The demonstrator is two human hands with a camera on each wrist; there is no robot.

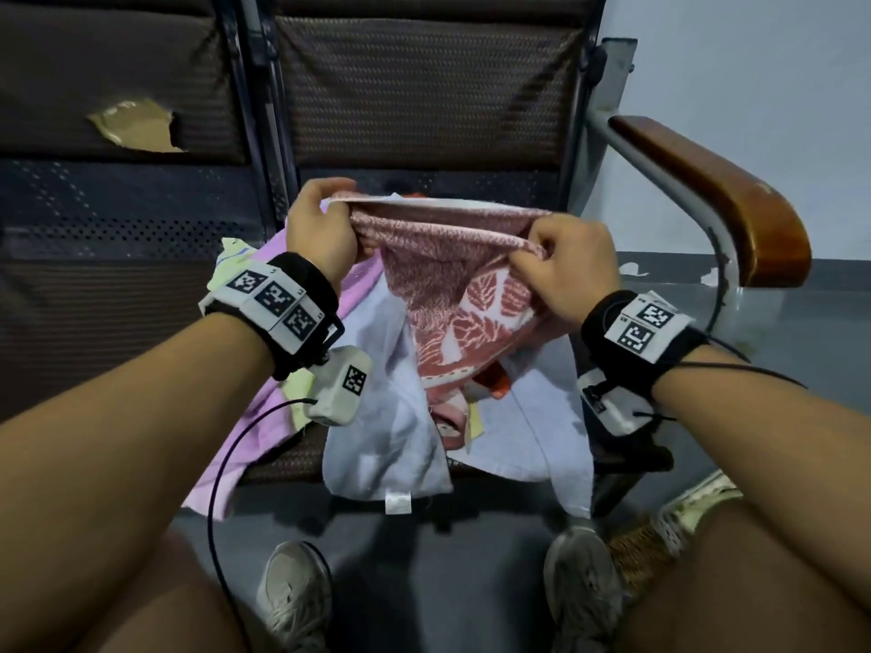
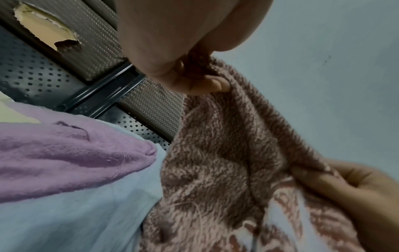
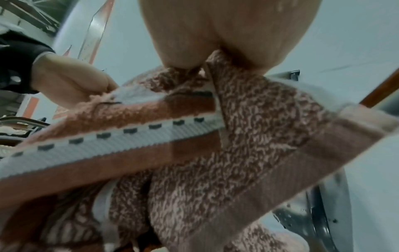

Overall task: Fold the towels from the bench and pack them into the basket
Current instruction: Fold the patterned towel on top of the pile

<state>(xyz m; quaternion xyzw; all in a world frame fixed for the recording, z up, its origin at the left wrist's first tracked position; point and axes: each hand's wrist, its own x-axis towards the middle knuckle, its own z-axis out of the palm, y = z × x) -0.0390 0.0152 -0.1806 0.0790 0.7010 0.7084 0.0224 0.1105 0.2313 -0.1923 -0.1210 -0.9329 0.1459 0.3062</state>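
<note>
A pink-and-white leaf-patterned towel (image 1: 452, 285) hangs above the bench seat, stretched by its top edge between both hands. My left hand (image 1: 325, 223) grips the left corner, and my right hand (image 1: 561, 261) pinches the right corner. The left wrist view shows my left hand's fingers (image 2: 207, 83) curled round the fuzzy pink towel (image 2: 226, 162), with the right hand (image 2: 356, 187) at the lower right. In the right wrist view the towel (image 3: 215, 136) fills the frame below my right hand (image 3: 215, 59). A woven basket (image 1: 660, 539) sits partly hidden on the floor by my right knee.
On the seat lie a pale blue towel (image 1: 386, 431), a purple towel (image 1: 264, 417) and a yellowish cloth (image 1: 231, 266). The bench's wooden armrest (image 1: 716, 195) stands to the right. Its left backrest has a tear (image 1: 136, 124). My shoes (image 1: 297, 591) rest on the grey floor.
</note>
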